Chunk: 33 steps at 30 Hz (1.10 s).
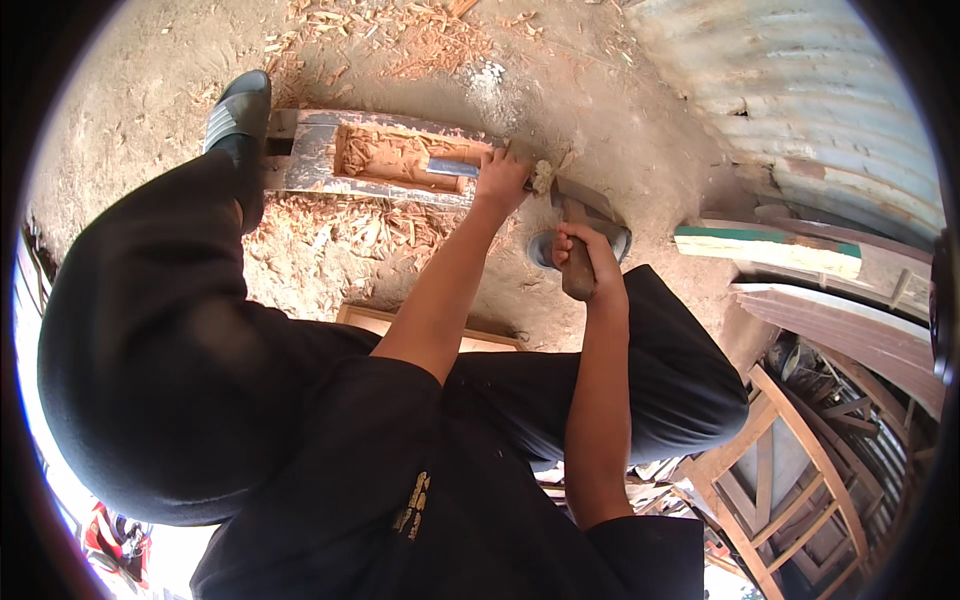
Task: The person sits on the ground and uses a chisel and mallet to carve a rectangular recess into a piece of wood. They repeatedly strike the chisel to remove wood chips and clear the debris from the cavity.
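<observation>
My left hand [503, 180] is wrapped round a chisel [452, 167], whose flat metal blade points left over a rectangular recess [390, 158] cut in a wooden board [315, 150]. The chisel's pale, frayed handle end [542, 177] sticks out to the right of that hand. My right hand [592, 255] grips a hammer-like tool [577, 278] by its thick wooden handle. Its dark, broad head [588, 197] is close to the chisel's handle end; its exact kind is unclear. Reddish wood chips lie inside the recess. The board's surface is worn grey, with a dark slot [279, 147] near its left end.
My sandalled foot [240, 112] rests at the board's left end; another sandal [541, 250] shows below the hammer-like tool. Wood shavings [345, 232] litter the dirt floor. Corrugated metal sheeting [810, 90], planks [830, 320] and a wooden frame [790, 480] stand at right.
</observation>
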### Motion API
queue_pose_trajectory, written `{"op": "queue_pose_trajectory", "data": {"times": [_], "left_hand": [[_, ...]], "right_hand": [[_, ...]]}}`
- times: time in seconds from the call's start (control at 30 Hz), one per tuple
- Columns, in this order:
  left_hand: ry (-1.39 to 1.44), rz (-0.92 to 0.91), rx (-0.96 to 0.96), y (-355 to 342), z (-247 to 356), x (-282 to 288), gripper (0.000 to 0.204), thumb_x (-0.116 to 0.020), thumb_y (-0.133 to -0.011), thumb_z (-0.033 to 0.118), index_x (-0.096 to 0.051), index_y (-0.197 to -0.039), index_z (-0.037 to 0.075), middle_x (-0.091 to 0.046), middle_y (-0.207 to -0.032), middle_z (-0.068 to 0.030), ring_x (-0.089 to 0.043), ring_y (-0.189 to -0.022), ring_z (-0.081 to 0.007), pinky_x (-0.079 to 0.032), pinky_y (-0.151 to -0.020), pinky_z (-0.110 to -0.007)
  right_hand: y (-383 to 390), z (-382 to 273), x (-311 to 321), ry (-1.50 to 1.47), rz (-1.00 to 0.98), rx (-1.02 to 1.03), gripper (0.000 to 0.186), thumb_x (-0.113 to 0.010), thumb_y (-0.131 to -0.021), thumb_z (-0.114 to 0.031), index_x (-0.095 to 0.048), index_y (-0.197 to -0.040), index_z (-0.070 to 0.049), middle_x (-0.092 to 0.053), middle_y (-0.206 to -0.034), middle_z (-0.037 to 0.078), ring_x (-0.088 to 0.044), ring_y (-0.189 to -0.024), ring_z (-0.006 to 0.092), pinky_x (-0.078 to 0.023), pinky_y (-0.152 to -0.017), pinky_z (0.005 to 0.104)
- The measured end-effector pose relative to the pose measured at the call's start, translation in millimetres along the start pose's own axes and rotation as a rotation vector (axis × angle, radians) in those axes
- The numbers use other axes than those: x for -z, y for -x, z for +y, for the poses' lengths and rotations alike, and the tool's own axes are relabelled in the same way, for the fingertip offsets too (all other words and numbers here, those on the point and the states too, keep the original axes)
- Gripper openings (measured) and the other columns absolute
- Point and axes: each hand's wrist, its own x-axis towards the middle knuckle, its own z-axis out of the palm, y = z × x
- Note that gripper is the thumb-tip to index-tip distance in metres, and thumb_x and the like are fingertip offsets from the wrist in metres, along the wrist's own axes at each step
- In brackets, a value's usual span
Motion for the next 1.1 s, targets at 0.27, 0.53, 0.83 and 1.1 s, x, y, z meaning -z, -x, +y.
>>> {"op": "queue_pose_trajectory", "data": {"times": [0.27, 0.53, 0.83, 1.1], "left_hand": [[0.033, -0.003, -0.022, 8, 2, 3, 0.038, -0.070, -0.066, 0.029, -0.059, -0.102, 0.018, -0.056, -0.102, -0.0085, -0.046, -0.106, -0.0258, -0.033, -0.090, -0.041], [-0.018, -0.010, 0.004, 6, -2, 2, 0.041, -0.071, -0.066, 0.031, -0.060, -0.102, 0.018, -0.056, -0.103, -0.0088, -0.045, -0.106, -0.0261, -0.034, -0.089, -0.042], [0.013, 0.013, -0.030, 11, -8, 3, 0.040, -0.071, -0.066, 0.032, -0.060, -0.103, 0.020, -0.057, -0.100, -0.0088, -0.046, -0.106, -0.0260, -0.035, -0.088, -0.043], [-0.041, -0.009, 0.029, 8, -11, 9, 0.040, -0.069, -0.067, 0.029, -0.059, -0.105, 0.019, -0.058, -0.102, -0.0087, -0.046, -0.107, -0.0262, -0.035, -0.089, -0.042]], "right_hand": [[17, -53, 45, -0.315, 0.371, 0.574, 0.010, -0.052, -0.076, -0.009, -0.045, -0.069, -0.009, -0.048, -0.063, 0.004, -0.051, -0.061, 0.0151, -0.047, -0.056, 0.0298], [-1, 13, -18, 0.054, 0.051, 0.053, 0.005, -0.053, -0.079, -0.008, -0.053, -0.079, -0.003, -0.051, -0.065, 0.005, -0.050, -0.055, 0.0141, -0.042, -0.051, 0.0267], [30, -46, 36, -0.260, 0.422, 0.513, 0.011, -0.052, -0.076, -0.010, -0.045, -0.068, -0.008, -0.047, -0.062, 0.004, -0.049, -0.057, 0.0153, -0.044, -0.052, 0.0266], [2, 22, -35, 0.171, 0.026, 0.026, 0.006, -0.053, -0.079, -0.005, -0.050, -0.075, -0.003, -0.048, -0.062, 0.005, -0.048, -0.055, 0.0130, -0.043, -0.052, 0.0259]]}}
